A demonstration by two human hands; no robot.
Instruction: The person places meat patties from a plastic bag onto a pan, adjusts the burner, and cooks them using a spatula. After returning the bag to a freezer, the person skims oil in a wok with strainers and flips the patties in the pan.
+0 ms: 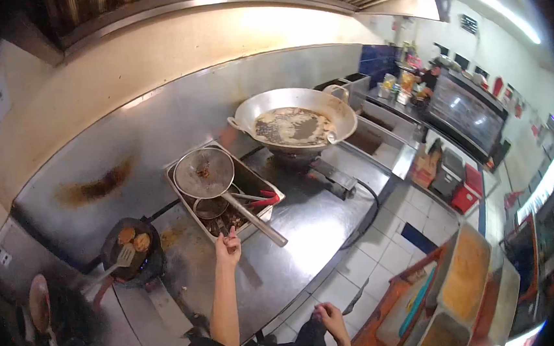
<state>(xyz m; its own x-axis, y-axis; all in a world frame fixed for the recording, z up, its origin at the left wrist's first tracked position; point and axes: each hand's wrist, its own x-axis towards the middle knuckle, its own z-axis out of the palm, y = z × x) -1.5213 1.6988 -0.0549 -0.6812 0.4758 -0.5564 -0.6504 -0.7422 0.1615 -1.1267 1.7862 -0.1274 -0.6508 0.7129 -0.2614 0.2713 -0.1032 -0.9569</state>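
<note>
My left hand [229,247] is at the front edge of a metal tray [272,207], fingers curled around what looks like the handle end of a small strainer [211,208]. Across the tray lies a larger mesh strainer [203,173] with dark bits in it; its long handle points toward me, right of my hand. Red-handled tongs [268,198] rest in the tray beside it. My right hand [331,318] hangs low near my body above the floor, fingers loosely curled, with no object visible in it.
A big wok [345,132] of foaming oil stands on a burner behind right. At left, a small pan [115,246] holds several browned pieces and a spatula [125,256]. Food tubs [465,275] stand at lower right. Another person [431,79] is far back.
</note>
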